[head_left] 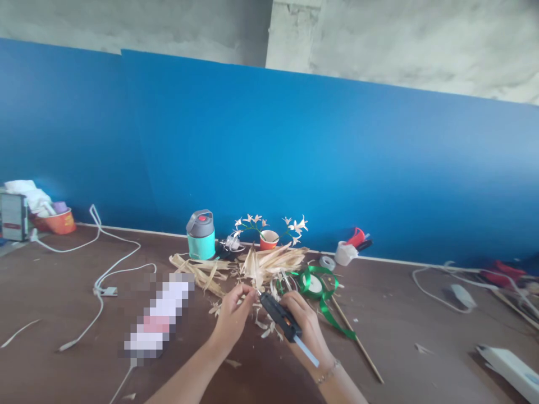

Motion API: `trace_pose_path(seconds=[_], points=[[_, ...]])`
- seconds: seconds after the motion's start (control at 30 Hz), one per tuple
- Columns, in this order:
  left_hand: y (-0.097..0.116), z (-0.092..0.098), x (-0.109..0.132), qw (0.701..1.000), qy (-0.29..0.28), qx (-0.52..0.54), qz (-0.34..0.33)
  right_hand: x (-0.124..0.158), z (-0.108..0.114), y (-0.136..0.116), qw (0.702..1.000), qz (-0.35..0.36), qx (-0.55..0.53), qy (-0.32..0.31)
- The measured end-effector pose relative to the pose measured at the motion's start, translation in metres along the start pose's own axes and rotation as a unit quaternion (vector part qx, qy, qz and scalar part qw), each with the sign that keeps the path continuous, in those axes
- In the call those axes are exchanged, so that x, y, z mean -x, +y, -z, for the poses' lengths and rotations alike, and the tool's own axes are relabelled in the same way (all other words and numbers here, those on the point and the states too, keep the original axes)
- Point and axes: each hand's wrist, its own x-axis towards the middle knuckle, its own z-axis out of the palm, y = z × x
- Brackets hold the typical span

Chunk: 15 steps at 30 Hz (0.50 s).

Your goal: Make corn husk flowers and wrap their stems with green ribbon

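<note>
My right hand [306,321] is wrapped round a black hot glue gun [278,315], with a pale glue stick [306,352] poking out of its rear end. The gun's nozzle points up and left, close to the fingertips of my left hand [234,310]. Thumb and fingers of that hand are pinched together; whatever they grip is too small to make out. Just beyond both hands lies a heap of dry corn husks [273,262], with loose husk petals [265,331] scattered below. A spool of green ribbon [313,284] rests right of the glue gun, its ribbon partly unwound.
Behind the husks stand a paper cup [268,240] holding husk flowers [298,225] and a teal flask [201,238]. A thin stick [357,339] and a tape roll [327,263] lie to the right. White cables [101,280] and a blurred-out object [159,320] occupy the left.
</note>
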Motion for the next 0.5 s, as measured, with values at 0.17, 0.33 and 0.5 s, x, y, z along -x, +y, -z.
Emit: trace_pose_path(seconds=[0.17,0.33,0.5], points=[[-0.001,0.0001,-0.0002,1.0,0.001,-0.004,0.0,-0.001,0.0013,-0.0027,1.0,0.011,0.001,0.009],[-0.0033,0.0005,-0.0006,1.0,-0.004,-0.004,0.004,-0.0023,0.0041,-0.0054,1.0,0.011,-0.001,-0.003],[-0.0028,0.0011,-0.0004,1.0,-0.001,-0.014,-0.002,-0.0017,0.0039,-0.0046,1.0,0.011,-0.004,0.005]])
